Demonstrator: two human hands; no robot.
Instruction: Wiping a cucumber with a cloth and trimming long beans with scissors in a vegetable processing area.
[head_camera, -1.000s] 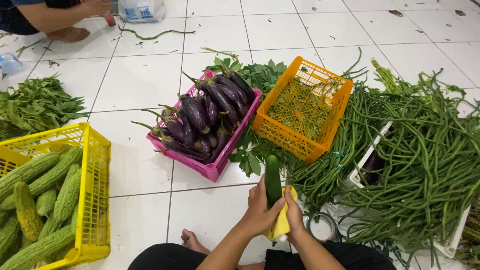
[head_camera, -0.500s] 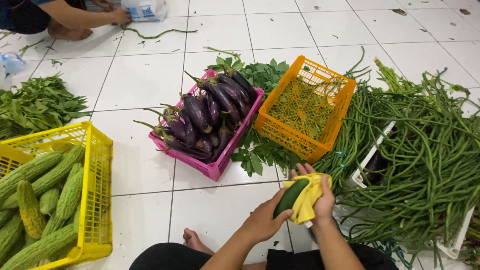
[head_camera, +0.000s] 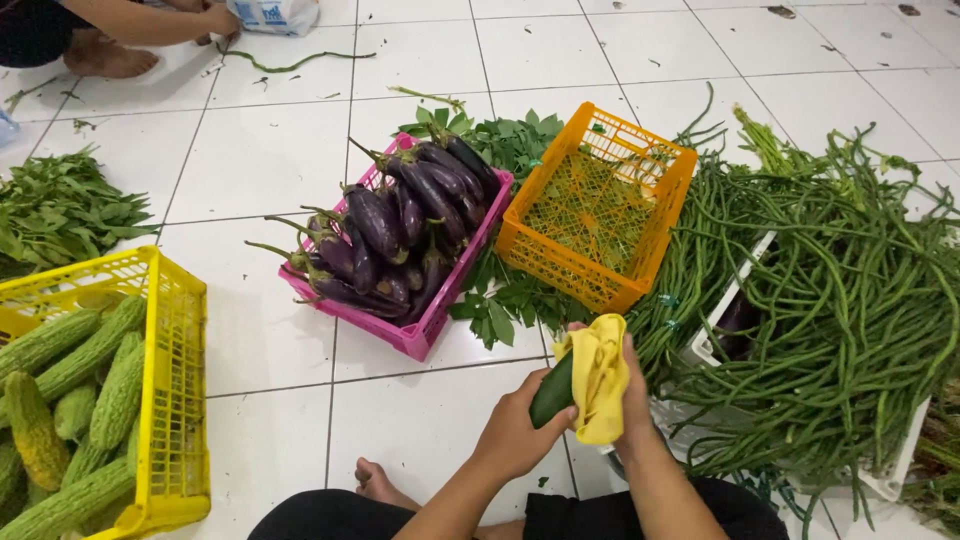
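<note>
My left hand (head_camera: 518, 432) grips the lower end of a dark green cucumber (head_camera: 553, 390), held low over the white floor tiles. My right hand (head_camera: 628, 395) wraps a yellow cloth (head_camera: 598, 374) around the cucumber's upper part, hiding that end. Both hands meet just in front of my crossed legs, near the orange crate (head_camera: 600, 205).
A pink crate (head_camera: 420, 330) holds several purple eggplants (head_camera: 400, 225). The orange crate is empty. A yellow crate (head_camera: 170, 400) at left holds bitter gourds. A big heap of long beans (head_camera: 830, 290) lies at right over a white crate. Leafy greens (head_camera: 55, 210) lie far left. Another person's hand (head_camera: 215, 18) is at the top left.
The cucumber went from upright to tilted, and the yellow cloth in my right hand has moved up over its top. Both hands shifted slightly right.
</note>
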